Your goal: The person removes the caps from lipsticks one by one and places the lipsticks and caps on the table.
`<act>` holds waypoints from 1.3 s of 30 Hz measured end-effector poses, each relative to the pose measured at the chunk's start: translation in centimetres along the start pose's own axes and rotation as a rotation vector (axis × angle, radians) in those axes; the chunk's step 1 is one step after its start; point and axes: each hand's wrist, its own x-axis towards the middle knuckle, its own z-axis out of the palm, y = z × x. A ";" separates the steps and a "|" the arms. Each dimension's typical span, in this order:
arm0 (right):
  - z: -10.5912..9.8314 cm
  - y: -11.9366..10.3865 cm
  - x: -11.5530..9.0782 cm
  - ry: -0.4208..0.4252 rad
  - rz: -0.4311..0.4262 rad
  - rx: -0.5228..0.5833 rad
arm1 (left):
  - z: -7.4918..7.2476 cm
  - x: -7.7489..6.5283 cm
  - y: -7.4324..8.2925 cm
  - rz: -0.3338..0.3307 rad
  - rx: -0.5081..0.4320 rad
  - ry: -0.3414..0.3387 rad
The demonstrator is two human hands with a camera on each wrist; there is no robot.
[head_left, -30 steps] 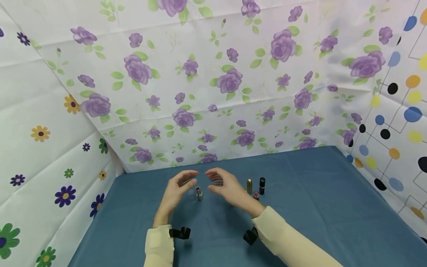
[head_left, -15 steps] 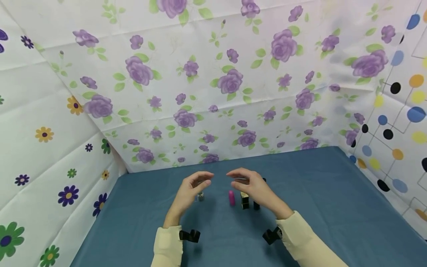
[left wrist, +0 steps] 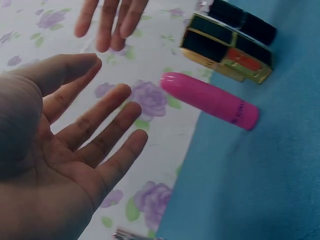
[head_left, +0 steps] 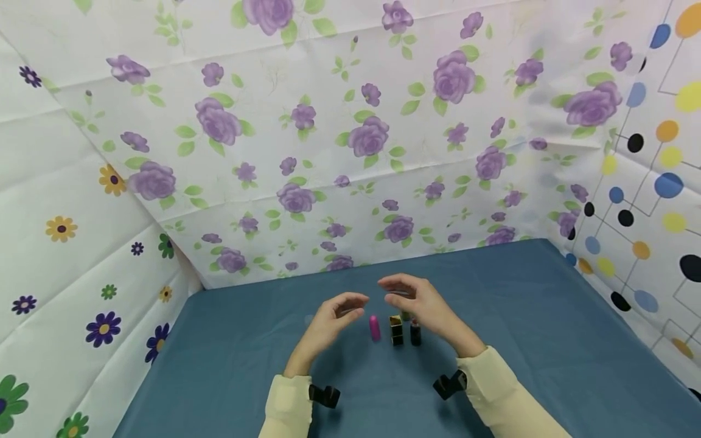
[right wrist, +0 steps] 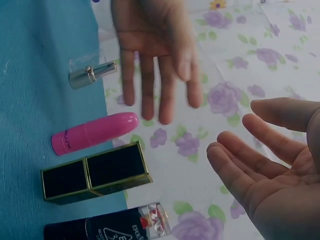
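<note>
My left hand (head_left: 334, 319) hovers over the table with relaxed fingers and holds nothing. Facing it, my right hand (head_left: 429, 307) is raised with its fingers loosely extended, also holding nothing. Between and below them stands a pink lipstick tube (head_left: 375, 327), upright. Beside it, to the right, are a black lipstick tube with gold edges (head_left: 397, 330) and a round black lipstick (head_left: 415, 333) under my right hand. In the right wrist view a silver lipstick (right wrist: 90, 76) stands beyond the pink one; in the head view my left hand hides it.
A blue cloth (head_left: 526, 316) covers the table. Behind it rises a white sheet with purple roses (head_left: 328, 152). Patterned sheets wall off the left side (head_left: 66, 267) and the right side (head_left: 652, 243). Black camera mounts sit on both wrists, at the cream sleeves (head_left: 290, 401).
Both hands have moved right. The left hand now covers the silver lipstick, while the right hand has uncovered the pink, the gold-edged and the round black ones. The head view has shifted slightly.
</note>
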 end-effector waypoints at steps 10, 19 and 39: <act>-0.6 0.7 -0.2 0.008 0.040 0.123 | 1.4 0.7 -0.7 -0.027 0.099 -0.053; -0.6 1.1 -0.1 -0.009 0.085 0.130 | 1.9 0.6 -0.7 -0.069 0.103 -0.058; -0.2 2.3 -0.1 -0.021 0.130 0.119 | 2.3 0.3 -1.2 -0.086 0.139 -0.059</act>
